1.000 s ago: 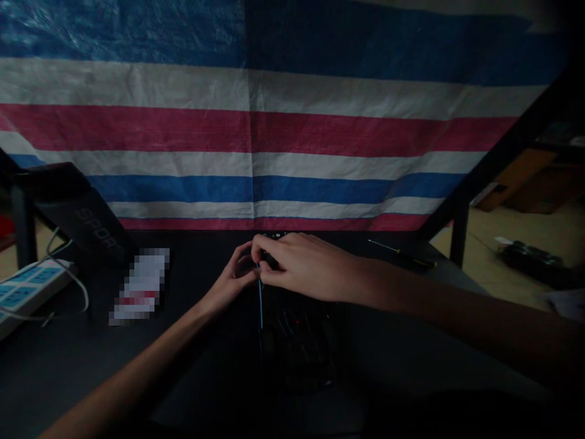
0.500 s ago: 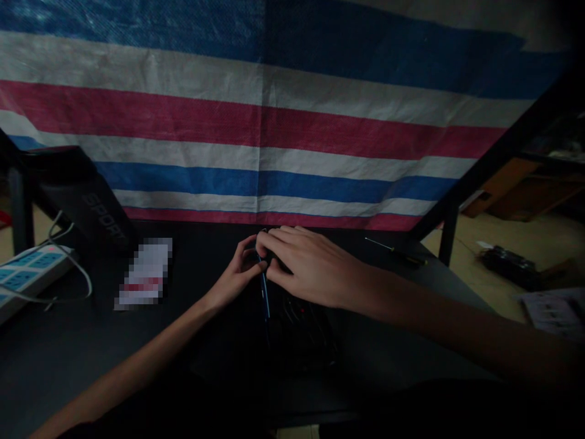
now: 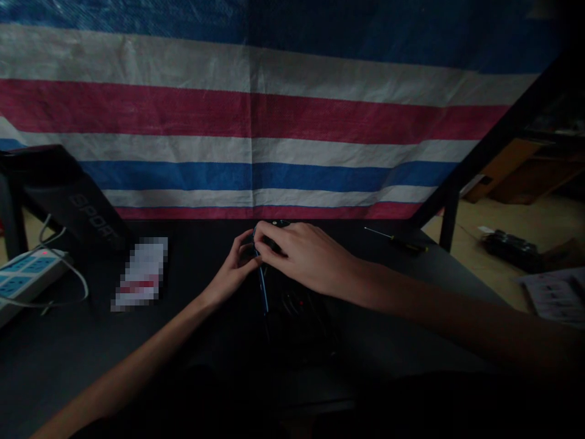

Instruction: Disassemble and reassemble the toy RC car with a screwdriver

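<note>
A dark device with a blue edge [image 3: 264, 291] lies on the black table, its far end between my hands. My left hand [image 3: 236, 268] is at its left side, with thumb and fingers curved against the far part of the blue edge. From the right, my right hand [image 3: 304, 253] reaches over the far end, its thumb and forefinger pinched at the upper left corner. The near part of the device is very dark, with a small red spot showing. Just what the fingertips grip is too dark to make out.
A screwdriver [image 3: 397, 240] lies at the right back. On the left are a blurred-out white packet [image 3: 141, 271], a white power strip [image 3: 31, 268] with a cable, and a black SPORT bag [image 3: 86, 210]. A striped sheet [image 3: 292, 116] hangs behind the table [image 3: 192, 372].
My right hand has shifted slightly left and its fingers have drawn in, uncovering a bit of the device's far end. The view has tilted a little.
</note>
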`<state>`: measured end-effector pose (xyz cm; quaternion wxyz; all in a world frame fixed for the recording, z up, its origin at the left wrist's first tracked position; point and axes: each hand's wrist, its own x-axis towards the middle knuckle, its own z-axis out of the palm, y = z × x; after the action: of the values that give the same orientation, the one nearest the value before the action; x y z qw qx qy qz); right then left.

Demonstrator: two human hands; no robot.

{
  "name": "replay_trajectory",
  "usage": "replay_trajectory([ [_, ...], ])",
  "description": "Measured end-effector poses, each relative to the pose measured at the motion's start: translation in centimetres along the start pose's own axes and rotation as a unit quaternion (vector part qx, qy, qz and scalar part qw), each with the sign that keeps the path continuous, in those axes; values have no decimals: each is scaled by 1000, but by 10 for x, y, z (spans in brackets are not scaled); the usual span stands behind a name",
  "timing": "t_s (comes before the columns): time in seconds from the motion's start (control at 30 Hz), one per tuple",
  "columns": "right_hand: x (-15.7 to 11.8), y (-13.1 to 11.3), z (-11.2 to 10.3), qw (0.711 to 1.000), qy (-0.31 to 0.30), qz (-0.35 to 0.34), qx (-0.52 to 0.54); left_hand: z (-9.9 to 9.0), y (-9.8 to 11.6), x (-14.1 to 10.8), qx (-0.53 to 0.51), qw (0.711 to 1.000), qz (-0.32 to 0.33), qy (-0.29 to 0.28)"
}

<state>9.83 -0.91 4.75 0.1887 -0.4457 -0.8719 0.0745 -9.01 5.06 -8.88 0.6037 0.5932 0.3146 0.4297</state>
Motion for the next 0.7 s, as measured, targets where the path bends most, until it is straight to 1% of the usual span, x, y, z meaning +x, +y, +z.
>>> replay_trajectory([
  [0.13,-5,2,1,999,22,-11,29,2,4,-1,-1,1000,-8,0],
  [0.23,-4,5,-2,1000,4,13,15,4,7,-2,2,1000,-10,2],
  [0.33,5,5,-5,999,-9,37,5,4,8,-2,14,1000,-18,6],
  [0.43,12,-1,-5,999,-7,18,-38,3,8,-2,30,999,-9,9],
  [0.57,10,-4,-1,993,1,-18,-114,1,6,-1,65,998,19,7],
  [0.63,8,-2,0,993,8,-37,-116,-1,4,0,66,998,14,2],
  [0.7,6,0,0,995,13,-53,-86,-3,-1,1,54,998,12,-6],
])
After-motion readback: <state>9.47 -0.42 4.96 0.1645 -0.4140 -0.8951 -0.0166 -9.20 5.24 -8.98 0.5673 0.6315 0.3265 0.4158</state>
